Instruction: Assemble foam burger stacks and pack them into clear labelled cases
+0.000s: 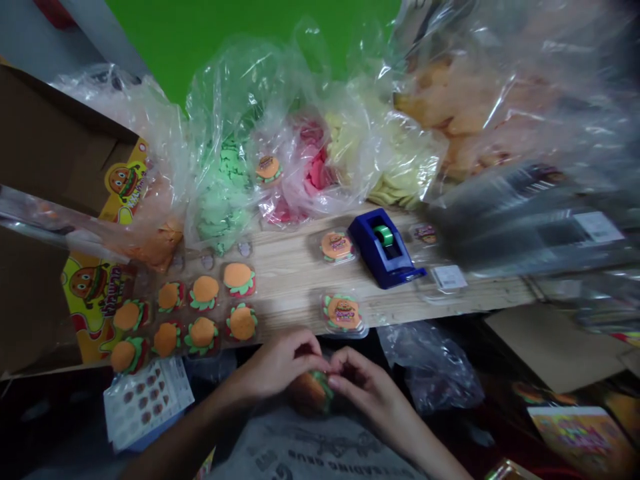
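The curled fingers of the left hand [273, 365] and right hand [363, 387] pinch a burger-shaped piece [311, 392] above the grey printed shirt [310, 447]; a loosened pinch could drop it, and a stray wrist could nudge the packaged burgers [203, 293] on the wooden board [295, 273].

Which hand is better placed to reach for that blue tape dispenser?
Likely the right hand: it sits nearly below the blue tape dispenser on the wooden board, while the left hand lies further off. Both are cupped around a burger-shaped piece.
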The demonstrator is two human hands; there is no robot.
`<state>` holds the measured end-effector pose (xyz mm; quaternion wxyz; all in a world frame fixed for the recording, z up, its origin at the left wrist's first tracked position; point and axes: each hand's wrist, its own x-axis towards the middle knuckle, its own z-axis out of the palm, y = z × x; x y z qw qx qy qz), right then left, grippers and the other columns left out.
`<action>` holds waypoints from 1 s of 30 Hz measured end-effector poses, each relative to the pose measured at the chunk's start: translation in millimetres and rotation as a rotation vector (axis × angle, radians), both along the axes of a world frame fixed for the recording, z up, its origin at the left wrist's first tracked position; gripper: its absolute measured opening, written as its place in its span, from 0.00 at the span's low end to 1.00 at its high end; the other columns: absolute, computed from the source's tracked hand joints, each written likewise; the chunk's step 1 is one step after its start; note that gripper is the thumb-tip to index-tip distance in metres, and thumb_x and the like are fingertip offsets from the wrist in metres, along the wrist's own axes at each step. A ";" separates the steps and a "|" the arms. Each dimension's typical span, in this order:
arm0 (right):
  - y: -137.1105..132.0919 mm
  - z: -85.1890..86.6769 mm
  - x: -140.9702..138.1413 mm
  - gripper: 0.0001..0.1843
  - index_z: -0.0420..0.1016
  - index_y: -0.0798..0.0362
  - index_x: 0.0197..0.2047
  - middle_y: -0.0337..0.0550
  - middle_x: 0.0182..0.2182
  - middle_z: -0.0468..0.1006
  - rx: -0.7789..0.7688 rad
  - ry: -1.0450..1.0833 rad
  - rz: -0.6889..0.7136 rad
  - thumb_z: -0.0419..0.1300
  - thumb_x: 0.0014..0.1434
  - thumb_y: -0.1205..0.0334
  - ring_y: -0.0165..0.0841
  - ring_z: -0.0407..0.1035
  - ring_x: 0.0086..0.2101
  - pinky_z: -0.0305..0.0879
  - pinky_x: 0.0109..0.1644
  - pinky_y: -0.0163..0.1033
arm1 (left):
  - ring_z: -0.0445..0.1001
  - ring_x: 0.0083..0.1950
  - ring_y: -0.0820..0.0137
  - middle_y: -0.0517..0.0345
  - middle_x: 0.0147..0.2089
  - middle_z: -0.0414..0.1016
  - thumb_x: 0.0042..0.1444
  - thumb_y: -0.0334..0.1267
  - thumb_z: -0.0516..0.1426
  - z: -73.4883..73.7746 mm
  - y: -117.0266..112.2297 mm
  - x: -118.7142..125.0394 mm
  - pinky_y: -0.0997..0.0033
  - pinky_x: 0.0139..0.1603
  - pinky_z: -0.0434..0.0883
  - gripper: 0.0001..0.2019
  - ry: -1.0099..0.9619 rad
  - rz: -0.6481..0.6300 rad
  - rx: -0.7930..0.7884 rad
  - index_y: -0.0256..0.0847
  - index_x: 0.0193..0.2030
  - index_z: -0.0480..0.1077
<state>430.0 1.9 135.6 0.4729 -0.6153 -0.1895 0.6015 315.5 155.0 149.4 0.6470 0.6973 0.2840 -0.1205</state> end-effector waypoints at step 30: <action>-3.7 7.2 3.6 0.18 0.69 0.51 0.30 0.36 0.24 0.69 0.045 -0.114 -0.383 0.62 0.52 0.44 0.29 0.63 0.26 0.63 0.30 0.32 | 0.67 0.41 0.69 0.58 0.38 0.69 0.54 0.45 0.54 1.7 2.5 -12.0 0.71 0.44 0.65 0.12 0.034 0.350 -0.077 0.40 0.40 0.66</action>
